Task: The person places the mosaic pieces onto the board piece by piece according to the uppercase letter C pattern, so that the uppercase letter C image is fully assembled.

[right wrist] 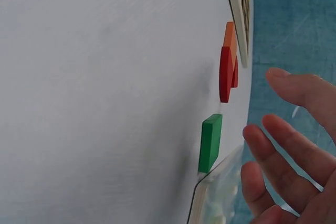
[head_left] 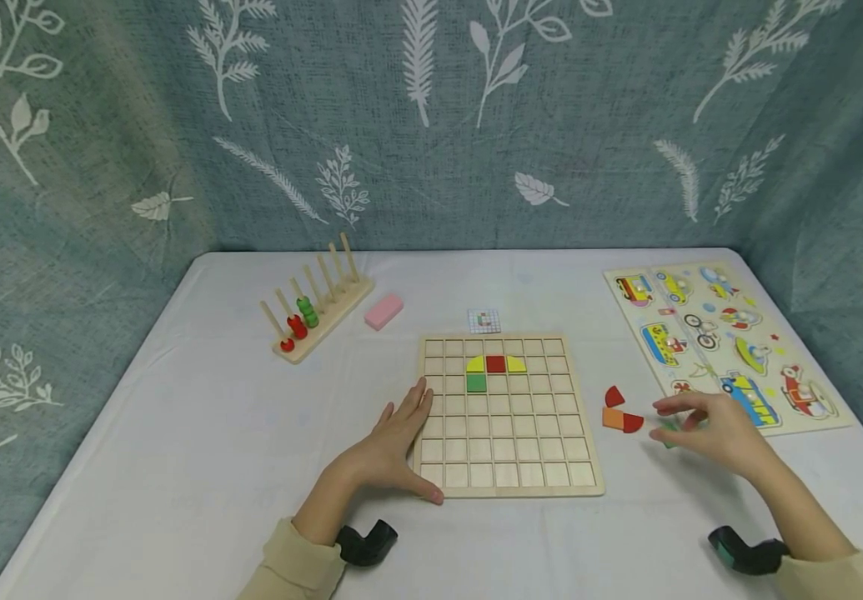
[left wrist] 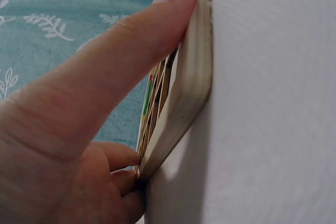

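A wooden grid board [head_left: 507, 492] lies flat on the table, with two yellow pieces, a red square [head_left: 495, 364] and a green square [head_left: 476, 382] in its upper cells. My left hand [head_left: 393, 454] rests along the board's left side, fingers extended and the thumb on its near left corner. Over the table to the right, my right hand [head_left: 716, 429] hovers with fingers spread and nothing in them. Below those fingers lies a loose green piece [right wrist: 210, 144], partly hidden by the hand in the head view. An orange piece [head_left: 613, 418] and two red rounded pieces lie close to it.
A small pattern card [head_left: 484, 321] lies behind the board. Back left stand a peg rack [head_left: 341, 310] with red and green beads and a pink block [head_left: 383, 312]. A wooden picture puzzle [head_left: 799, 423] covers the right side, near my right hand.
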`<state>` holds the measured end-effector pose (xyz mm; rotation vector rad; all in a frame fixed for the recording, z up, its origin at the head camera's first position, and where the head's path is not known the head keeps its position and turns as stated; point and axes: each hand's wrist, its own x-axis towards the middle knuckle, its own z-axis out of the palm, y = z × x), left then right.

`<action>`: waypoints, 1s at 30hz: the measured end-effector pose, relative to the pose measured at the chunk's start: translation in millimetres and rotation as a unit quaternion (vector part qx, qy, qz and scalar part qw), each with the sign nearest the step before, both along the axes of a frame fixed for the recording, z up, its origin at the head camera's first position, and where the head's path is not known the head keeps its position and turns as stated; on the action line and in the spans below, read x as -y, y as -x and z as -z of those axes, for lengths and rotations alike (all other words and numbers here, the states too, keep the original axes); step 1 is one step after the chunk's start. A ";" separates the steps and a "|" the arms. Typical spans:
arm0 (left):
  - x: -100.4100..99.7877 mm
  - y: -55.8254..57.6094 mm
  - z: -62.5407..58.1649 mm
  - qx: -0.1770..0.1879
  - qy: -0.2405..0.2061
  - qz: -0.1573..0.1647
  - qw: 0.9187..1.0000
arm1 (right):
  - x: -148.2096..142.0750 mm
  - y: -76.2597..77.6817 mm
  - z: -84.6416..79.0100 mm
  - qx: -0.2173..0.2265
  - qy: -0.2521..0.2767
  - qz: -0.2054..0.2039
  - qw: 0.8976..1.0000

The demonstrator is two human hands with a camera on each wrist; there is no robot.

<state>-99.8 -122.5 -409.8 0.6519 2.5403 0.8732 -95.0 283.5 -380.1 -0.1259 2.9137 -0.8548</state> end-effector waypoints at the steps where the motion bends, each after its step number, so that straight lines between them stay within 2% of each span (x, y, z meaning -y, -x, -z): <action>1: 0.1 0.1 0.1 0.000 0.000 0.000 1.000 | -0.8 -0.7 0.5 0.001 -0.001 0.001 1.000; 14: -0.4 0.9 0.7 -0.001 0.006 -0.002 1.000 | -13.6 -5.6 7.9 0.019 -0.015 0.027 0.999; 30: -0.1 0.7 -0.4 0.001 0.005 0.000 1.000 | -14.1 -11.5 11.1 0.022 -0.023 0.043 0.999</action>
